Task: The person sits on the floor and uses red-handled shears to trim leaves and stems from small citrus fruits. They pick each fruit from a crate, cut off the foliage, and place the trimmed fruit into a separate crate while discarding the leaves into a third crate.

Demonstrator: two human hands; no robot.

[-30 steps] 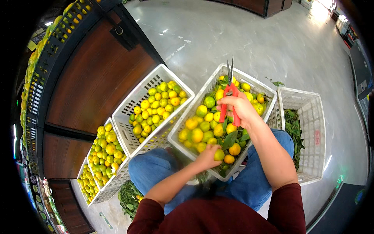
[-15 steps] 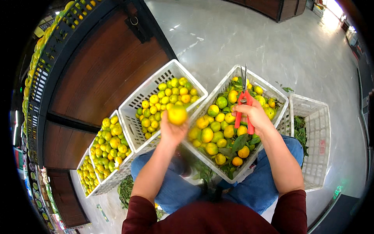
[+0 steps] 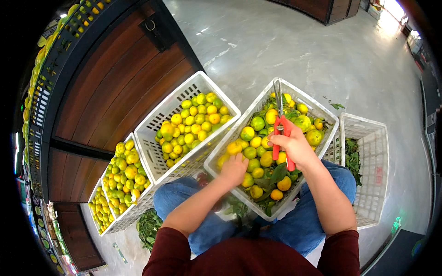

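My right hand (image 3: 294,145) holds red-handled pruning snips (image 3: 282,133) above the right-hand crate (image 3: 336,120). Their narrow blades point away from me and stand slightly apart. That crate is heaped with yellow-green mandarins (image 3: 258,123), with leaves among them. Down at its near left side, my left hand (image 3: 234,171) curls its fingers over a mandarin in the pile; the fingertips and most of that fruit are hidden. To the left, a second white crate (image 3: 143,133) holds mandarins (image 3: 189,126) with few leaves showing.
Two more fruit-filled crates (image 3: 125,211) stand at far left beside a dark wooden display stand (image 3: 115,83). Right of my knee, another crate (image 3: 375,175) contains cut leaves (image 3: 352,161). A leaf heap (image 3: 148,227) lies on the floor by my left leg.
My left hand has let go of its mandarin at the left crate and moved right, down into the right-hand crate. My right hand with the snips has shifted slightly left and nearer me.
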